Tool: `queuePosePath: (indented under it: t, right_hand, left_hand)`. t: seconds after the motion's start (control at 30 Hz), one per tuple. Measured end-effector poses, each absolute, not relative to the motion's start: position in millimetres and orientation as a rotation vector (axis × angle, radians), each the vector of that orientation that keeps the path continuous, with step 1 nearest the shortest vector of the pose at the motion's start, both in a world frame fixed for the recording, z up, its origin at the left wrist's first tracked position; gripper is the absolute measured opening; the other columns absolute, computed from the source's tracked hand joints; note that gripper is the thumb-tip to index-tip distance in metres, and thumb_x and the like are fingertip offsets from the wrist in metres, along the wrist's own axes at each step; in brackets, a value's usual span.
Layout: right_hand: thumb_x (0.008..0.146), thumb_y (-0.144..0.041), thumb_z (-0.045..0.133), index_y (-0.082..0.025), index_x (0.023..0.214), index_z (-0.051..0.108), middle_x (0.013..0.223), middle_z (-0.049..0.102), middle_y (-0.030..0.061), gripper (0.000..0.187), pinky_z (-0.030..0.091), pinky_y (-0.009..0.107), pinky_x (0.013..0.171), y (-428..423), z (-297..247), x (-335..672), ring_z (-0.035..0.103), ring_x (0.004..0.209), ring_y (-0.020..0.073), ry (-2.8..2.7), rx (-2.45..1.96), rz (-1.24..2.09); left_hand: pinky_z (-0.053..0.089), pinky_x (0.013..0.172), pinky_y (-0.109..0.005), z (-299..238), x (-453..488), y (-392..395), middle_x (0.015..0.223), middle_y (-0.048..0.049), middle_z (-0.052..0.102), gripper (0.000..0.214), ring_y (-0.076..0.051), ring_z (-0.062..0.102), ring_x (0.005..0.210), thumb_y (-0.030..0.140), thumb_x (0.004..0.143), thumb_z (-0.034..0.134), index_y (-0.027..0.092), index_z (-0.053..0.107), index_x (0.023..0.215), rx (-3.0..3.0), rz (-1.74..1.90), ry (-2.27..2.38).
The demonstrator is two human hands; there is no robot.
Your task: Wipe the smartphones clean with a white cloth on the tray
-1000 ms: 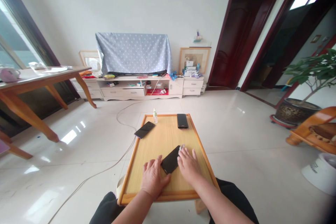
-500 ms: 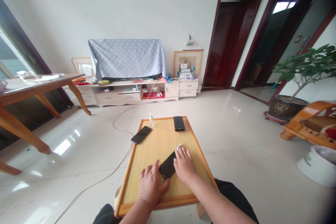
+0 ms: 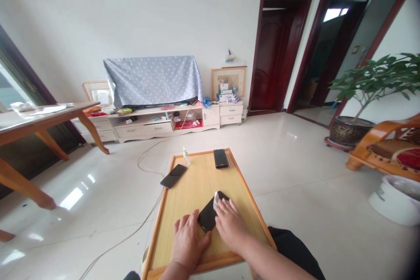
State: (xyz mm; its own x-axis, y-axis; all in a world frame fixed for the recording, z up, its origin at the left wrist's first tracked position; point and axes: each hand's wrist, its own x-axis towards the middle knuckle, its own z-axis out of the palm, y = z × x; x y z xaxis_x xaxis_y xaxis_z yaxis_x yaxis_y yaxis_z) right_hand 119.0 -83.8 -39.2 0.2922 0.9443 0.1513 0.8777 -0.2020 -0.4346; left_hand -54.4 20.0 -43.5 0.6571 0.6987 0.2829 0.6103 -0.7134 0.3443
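One black phone (image 3: pixel 206 220) lies aslant near the middle of the wooden surface (image 3: pixel 200 180), between the left hand (image 3: pixel 188 239) and the right hand (image 3: pixel 232 226). The left fingers (image 3: pixel 184 223) and thumb are parted about the phone's near end, one on each side, and have hold of it. The right fingers (image 3: pixel 226 211) are nearly straight and close together, holding a white wipe (image 3: pixel 215 200) against the dark face; its tip shows beyond them. A second phone (image 3: pixel 173 176) lies across the left rim, just beside an upright clear bottle (image 3: pixel 186 157) with a pale green top. A third phone (image 3: pixel 221 159) lies near the far right corner
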Motion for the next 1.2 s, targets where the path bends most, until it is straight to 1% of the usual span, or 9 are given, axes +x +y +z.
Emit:
queuePosePath:
  t: [0.1, 0.17, 0.33, 0.43, 0.57, 0.8, 0.97, 1.03, 1.2]
  right_hand:
    - [0.100, -0.029, 0.039, -0.022, 0.148, 0.049, 0.156, 0.041, 0.0052, 0.049, 0.019, 0.047, 0.125, -100, -46, 99, 0.034, 0.146, 0.0254, -1.806, -1.910, 0.253]
    - [0.099, -0.026, 0.040, -0.024, 0.146, 0.051, 0.154, 0.044, 0.0041, 0.048, 0.019, 0.050, 0.124, -104, -47, 100, 0.037, 0.145, 0.0256, -1.816, -1.900, 0.249]
    - [0.096, -0.018, 0.038, -0.015, 0.144, 0.053, 0.153, 0.043, 0.0134, 0.051, 0.028, 0.057, 0.120, -97, -48, 119, 0.037, 0.144, 0.0316, -1.524, -2.171, 0.113]
    - [0.094, -0.016, 0.041, -0.017, 0.144, 0.054, 0.153, 0.044, 0.0117, 0.051, 0.032, 0.054, 0.119, -99, -53, 106, 0.038, 0.144, 0.0306, -1.616, -2.063, 0.093]
    - [0.092, -0.014, 0.044, -0.020, 0.147, 0.049, 0.154, 0.043, 0.0081, 0.055, 0.032, 0.051, 0.120, -107, -57, 82, 0.037, 0.145, 0.0277, -1.805, -1.856, 0.065]
    - [0.094, -0.011, 0.042, -0.018, 0.143, 0.054, 0.150, 0.049, 0.0120, 0.051, 0.034, 0.055, 0.118, -83, -61, 124, 0.037, 0.145, 0.0287, -1.537, -1.899, -0.186]
    - [0.092, -0.008, 0.043, -0.020, 0.125, 0.067, 0.137, 0.061, 0.0117, 0.043, 0.047, 0.046, 0.109, -60, -54, 155, 0.052, 0.132, 0.0250, -1.373, -1.823, -0.148]
    - [0.090, -0.007, 0.045, -0.022, 0.118, 0.070, 0.131, 0.065, 0.0097, 0.040, 0.050, 0.042, 0.105, -53, -50, 159, 0.057, 0.125, 0.0231, -1.343, -1.808, -0.121]
    - [0.088, -0.009, 0.047, -0.023, 0.112, 0.071, 0.120, 0.069, 0.0076, 0.036, 0.053, 0.038, 0.097, -40, -43, 156, 0.062, 0.113, 0.0219, -1.243, -1.822, -0.088]
  left_hand:
    - [0.034, 0.104, -0.043, -42, -55, 20, 0.116, -0.0103, 0.069, 0.058, -0.028, 0.059, 0.111, 0.039, 0.075, 0.069, 0.019, 0.056, 0.128, 2.684, 0.590, 1.046]
    - [0.033, 0.104, -0.044, -40, -55, 19, 0.114, -0.0104, 0.070, 0.055, -0.028, 0.060, 0.110, 0.041, 0.076, 0.068, 0.019, 0.059, 0.126, 2.712, 0.587, 1.021]
    - [0.030, 0.107, -0.048, -34, -55, 13, 0.117, -0.0098, 0.071, 0.042, -0.028, 0.060, 0.114, 0.036, 0.081, 0.065, 0.021, 0.065, 0.120, 2.801, 0.608, 0.956]
    - [0.031, 0.106, -0.049, -32, -56, 10, 0.121, -0.0090, 0.072, 0.034, -0.029, 0.061, 0.115, 0.037, 0.084, 0.063, 0.023, 0.068, 0.115, 2.857, 0.630, 0.913]
    - [0.033, 0.104, -0.049, -30, -57, 7, 0.119, -0.0082, 0.073, 0.031, -0.028, 0.062, 0.112, 0.036, 0.089, 0.060, 0.023, 0.069, 0.116, 2.908, 0.661, 0.870]
    - [0.034, 0.102, -0.049, -25, -56, 5, 0.110, -0.0064, 0.075, 0.027, -0.026, 0.065, 0.103, 0.031, 0.097, 0.048, 0.025, 0.066, 0.116, 2.939, 0.703, 0.871]
    - [0.033, 0.103, -0.049, -28, -60, 6, 0.091, -0.0039, 0.074, 0.024, -0.023, 0.066, 0.093, 0.027, 0.099, 0.043, 0.026, 0.065, 0.109, 2.894, 0.730, 0.833]
    - [0.036, 0.101, -0.047, -33, -61, 10, 0.090, -0.0045, 0.072, 0.023, -0.022, 0.065, 0.090, 0.026, 0.099, 0.042, 0.024, 0.063, 0.108, 2.847, 0.748, 0.837]
    - [0.042, 0.093, -0.045, -49, -63, 25, 0.094, -0.0067, 0.072, 0.028, -0.023, 0.065, 0.089, 0.031, 0.101, 0.036, 0.021, 0.060, 0.111, 2.592, 0.796, 1.030]
